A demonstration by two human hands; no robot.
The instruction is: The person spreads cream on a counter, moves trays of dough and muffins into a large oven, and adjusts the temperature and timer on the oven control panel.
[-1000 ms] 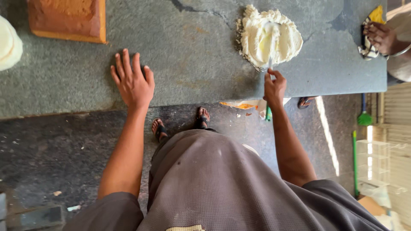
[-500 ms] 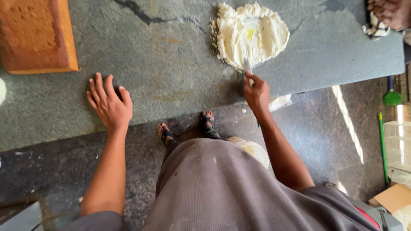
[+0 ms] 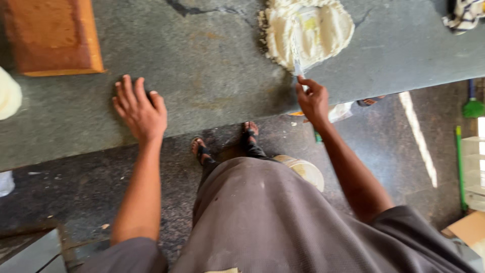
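Putty (image 3: pixel 310 30), a pale cream mound, sits at the upper centre-right of the frame on the grey stone slab (image 3: pixel 212 76). Its edges are ragged and crumbly; a smoother yellowish patch shows near its middle. A scraper (image 3: pixel 297 63) with a thin pale blade is pressed into the lower left edge of the mound, blade pointing up the frame. Right hand (image 3: pixel 314 101) is clamped around the scraper's handle, just below the mound at the slab's near edge; fingers are curled shut on it and the handle itself is mostly hidden.

Left hand (image 3: pixel 140 108) lies flat on the slab, centre-left of the frame, fingers spread, palm down, holding nothing. The two hands are well apart.

Upper left: an orange-brown wooden board (image 3: pixel 50 35) lies on the slab, above and left of the left hand, not touching it. Far left edge: part of a pale rounded object (image 3: pixel 7 93), too cropped to identify. Upper right corner: a striped cloth (image 3: pixel 467 12) on the slab.

Below the slab, dark speckled floor (image 3: pixel 76 202). The person's feet in dark sandals (image 3: pixel 202 149) show under the slab edge. A pale round bucket rim (image 3: pixel 305 169) shows just beside the grey garment. Right edge: a green brush (image 3: pixel 474 106).
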